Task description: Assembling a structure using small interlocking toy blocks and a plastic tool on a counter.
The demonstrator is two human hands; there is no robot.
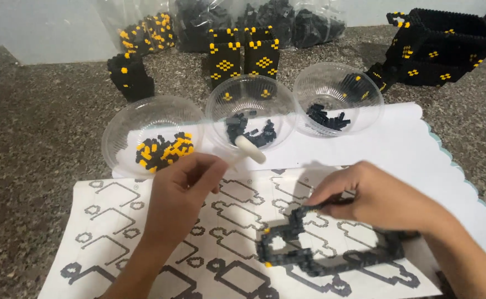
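My left hand (pixel 183 195) grips a small white tool (pixel 248 148) whose rounded tip points toward the middle clear bowl (pixel 251 112) of dark bricks. My right hand (pixel 375 198) pinches the upper edge of a dark grey frame of tiny bricks (pixel 309 252), which has a few yellow studs. The frame lies on a white instruction sheet (pixel 121 221) printed with outline shapes.
A left clear bowl (pixel 152 135) holds yellow and black bricks; a right bowl (pixel 338 99) holds dark ones. Black-and-yellow block towers (pixel 244 58), a small tower (pixel 129 75), a larger built box (pixel 440 47) and plastic bags of bricks (pixel 226 22) stand behind on the speckled stone top.
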